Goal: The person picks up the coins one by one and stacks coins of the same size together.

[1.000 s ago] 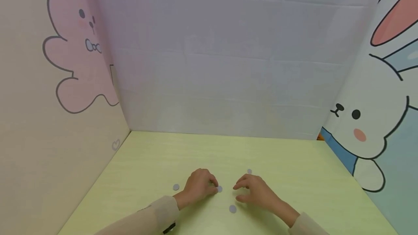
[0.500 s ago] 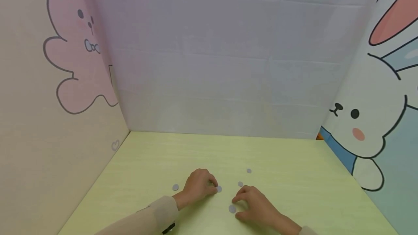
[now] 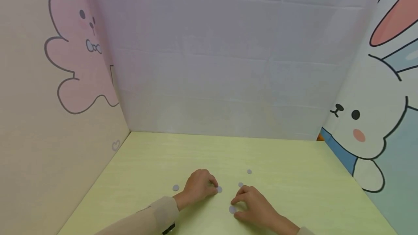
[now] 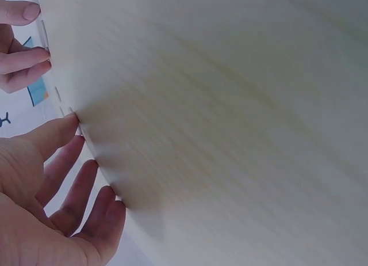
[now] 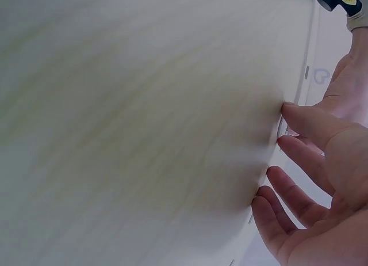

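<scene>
Several small flat grey discs lie on the pale yellow-green table [image 3: 156, 151]. My left hand [image 3: 200, 186] rests on the table with thumb and index finger pinching the edge of the centre disc [image 3: 220, 189]. Nearer the front, my right hand [image 3: 256, 206] has its thumb and index finger on opposite sides of the front disc [image 3: 232, 209], holding it at the table. That disc shows edge-on between thumb and fingertip in the right wrist view [image 5: 282, 128]. The left hand's other fingertips touch the table in the left wrist view.
Left of the left hand lies another disc [image 3: 175, 188]. Beyond the right hand are a disc [image 3: 240, 184] by its knuckles and a farther disc [image 3: 249, 171]. A white back wall [image 3: 212, 64], a pink bear panel [image 3: 78, 57] and a rabbit panel [image 3: 375, 119] enclose the table.
My right hand has moved toward the front, off the disc now by its knuckles, and its thumb and index finger have come round the front disc. The left hand has stayed put.
</scene>
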Action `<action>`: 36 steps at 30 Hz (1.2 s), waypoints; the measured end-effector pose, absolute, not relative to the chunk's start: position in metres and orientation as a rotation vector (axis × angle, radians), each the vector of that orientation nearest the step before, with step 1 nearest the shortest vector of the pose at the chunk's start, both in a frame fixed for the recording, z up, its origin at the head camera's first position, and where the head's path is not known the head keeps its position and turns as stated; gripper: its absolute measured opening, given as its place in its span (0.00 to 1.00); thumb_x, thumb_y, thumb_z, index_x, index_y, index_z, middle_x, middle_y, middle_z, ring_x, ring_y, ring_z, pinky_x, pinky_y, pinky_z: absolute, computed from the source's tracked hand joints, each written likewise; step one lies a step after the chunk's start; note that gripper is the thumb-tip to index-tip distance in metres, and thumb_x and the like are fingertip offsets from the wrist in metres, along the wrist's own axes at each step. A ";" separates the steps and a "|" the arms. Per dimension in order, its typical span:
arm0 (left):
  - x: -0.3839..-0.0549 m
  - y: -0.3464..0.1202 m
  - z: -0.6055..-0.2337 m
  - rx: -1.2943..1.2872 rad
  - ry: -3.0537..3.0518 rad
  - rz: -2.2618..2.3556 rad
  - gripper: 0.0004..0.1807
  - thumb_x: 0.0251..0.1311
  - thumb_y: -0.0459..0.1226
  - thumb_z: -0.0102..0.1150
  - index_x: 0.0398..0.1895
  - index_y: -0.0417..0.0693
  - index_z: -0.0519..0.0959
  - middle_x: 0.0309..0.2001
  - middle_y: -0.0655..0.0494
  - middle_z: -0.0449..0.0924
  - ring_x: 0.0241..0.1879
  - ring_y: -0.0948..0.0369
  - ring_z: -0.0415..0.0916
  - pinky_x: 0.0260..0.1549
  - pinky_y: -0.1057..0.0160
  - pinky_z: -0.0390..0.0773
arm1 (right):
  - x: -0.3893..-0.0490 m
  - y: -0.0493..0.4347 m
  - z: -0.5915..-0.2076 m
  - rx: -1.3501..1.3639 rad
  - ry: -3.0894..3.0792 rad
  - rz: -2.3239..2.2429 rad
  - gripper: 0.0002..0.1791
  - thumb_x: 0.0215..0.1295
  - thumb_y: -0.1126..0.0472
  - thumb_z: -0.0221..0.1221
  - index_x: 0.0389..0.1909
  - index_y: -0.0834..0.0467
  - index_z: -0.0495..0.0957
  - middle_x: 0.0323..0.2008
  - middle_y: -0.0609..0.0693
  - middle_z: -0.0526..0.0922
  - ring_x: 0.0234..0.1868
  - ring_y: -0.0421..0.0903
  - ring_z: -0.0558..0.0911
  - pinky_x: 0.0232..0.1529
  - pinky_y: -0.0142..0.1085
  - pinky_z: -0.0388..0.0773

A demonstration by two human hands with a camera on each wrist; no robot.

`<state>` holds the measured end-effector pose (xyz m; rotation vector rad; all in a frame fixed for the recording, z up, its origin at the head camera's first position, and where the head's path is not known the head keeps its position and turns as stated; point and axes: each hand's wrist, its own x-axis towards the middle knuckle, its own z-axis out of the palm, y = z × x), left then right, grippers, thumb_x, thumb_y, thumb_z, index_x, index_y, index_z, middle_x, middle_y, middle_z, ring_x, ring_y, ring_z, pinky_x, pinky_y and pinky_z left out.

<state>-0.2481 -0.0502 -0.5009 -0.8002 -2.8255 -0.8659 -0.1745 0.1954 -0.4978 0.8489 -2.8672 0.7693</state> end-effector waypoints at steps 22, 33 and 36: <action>-0.247 -0.051 -0.499 -0.790 -2.832 -0.882 0.05 0.52 0.40 0.83 0.30 0.56 0.93 0.33 0.63 0.83 0.37 0.65 0.75 0.41 0.61 0.77 | -0.179 0.196 -0.506 0.852 -2.807 0.788 0.08 0.56 0.58 0.79 0.37 0.50 0.94 0.40 0.36 0.82 0.44 0.37 0.75 0.46 0.35 0.80; -0.247 -0.051 -0.501 -0.802 -2.822 -0.890 0.04 0.53 0.40 0.82 0.30 0.55 0.93 0.34 0.63 0.83 0.37 0.65 0.75 0.42 0.61 0.78 | -0.180 0.194 -0.503 0.852 -2.824 0.818 0.07 0.57 0.58 0.79 0.37 0.50 0.94 0.40 0.34 0.81 0.44 0.37 0.76 0.47 0.36 0.80; -0.247 -0.051 -0.499 -0.808 -2.828 -0.885 0.05 0.53 0.40 0.83 0.30 0.55 0.93 0.34 0.64 0.83 0.37 0.66 0.75 0.41 0.61 0.77 | -0.180 0.194 -0.503 0.854 -2.823 0.819 0.07 0.57 0.58 0.79 0.37 0.51 0.94 0.40 0.34 0.81 0.44 0.37 0.76 0.47 0.36 0.80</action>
